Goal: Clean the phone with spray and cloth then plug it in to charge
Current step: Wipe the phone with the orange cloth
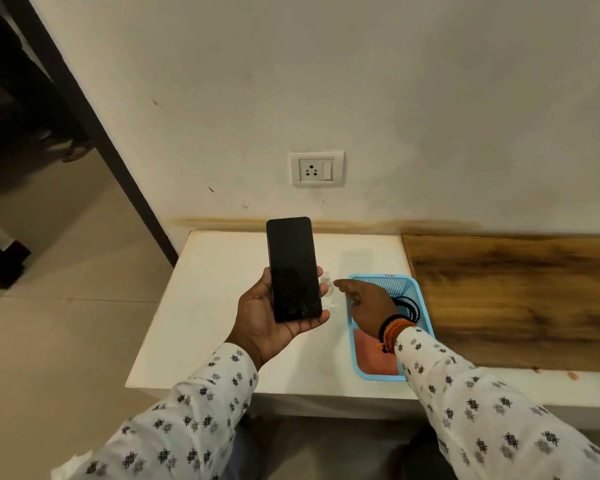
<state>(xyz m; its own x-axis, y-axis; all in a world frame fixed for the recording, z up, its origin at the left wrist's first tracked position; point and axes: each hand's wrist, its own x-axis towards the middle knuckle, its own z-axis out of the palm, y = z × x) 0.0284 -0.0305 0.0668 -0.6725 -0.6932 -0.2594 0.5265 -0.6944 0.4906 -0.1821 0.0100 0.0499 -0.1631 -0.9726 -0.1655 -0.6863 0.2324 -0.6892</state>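
My left hand (264, 320) holds a black phone (293, 268) upright above the white table (219, 292), its dark screen facing me. A small clear spray bottle (327, 285) stands on the table just right of the phone, partly hidden by it. My right hand (368, 306) stretches leftwards over a blue basket (426, 317), fingers apart, one fingertip right beside the bottle. Inside the basket lie a coiled black cable (409, 308) and a pink cloth (371, 355). A white wall socket (316, 169) with a switch sits above the table.
A wooden top (516, 296) adjoins the white table on the right. The wall runs close behind both. At the left, a dark door frame (101, 133) borders an open doorway, with tiled floor (66, 306) beside the table.
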